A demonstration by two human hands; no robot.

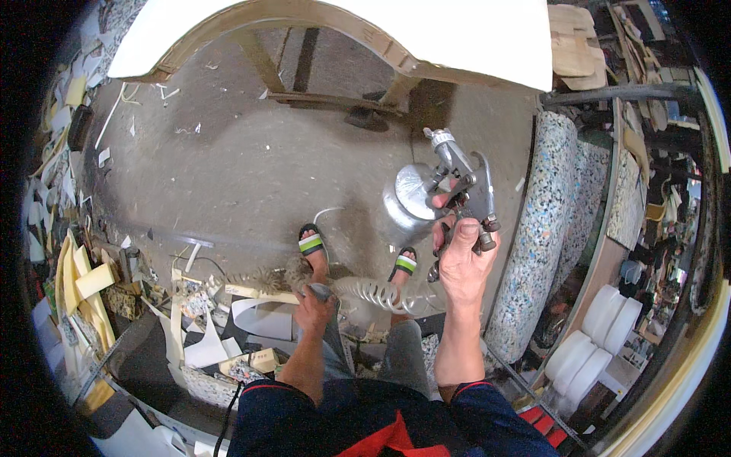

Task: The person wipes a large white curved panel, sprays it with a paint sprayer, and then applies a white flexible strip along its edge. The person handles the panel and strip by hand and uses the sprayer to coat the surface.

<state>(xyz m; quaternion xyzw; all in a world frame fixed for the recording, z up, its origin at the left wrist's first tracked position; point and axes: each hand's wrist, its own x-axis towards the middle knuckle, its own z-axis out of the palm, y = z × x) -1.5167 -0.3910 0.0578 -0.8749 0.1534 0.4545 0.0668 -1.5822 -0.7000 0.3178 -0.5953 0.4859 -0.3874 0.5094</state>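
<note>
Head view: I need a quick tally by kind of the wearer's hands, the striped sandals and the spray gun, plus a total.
Hands (left hand, right hand): 2
Striped sandals (left sandal, right sandal): 2
Spray gun: 1
Total: 5

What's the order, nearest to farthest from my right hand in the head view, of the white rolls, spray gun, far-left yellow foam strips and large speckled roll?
From your right hand:
1. Spray gun: held in it.
2. Large speckled roll: to its right.
3. White rolls: farther right, lower in view.
4. Yellow foam strips: far left.
</note>
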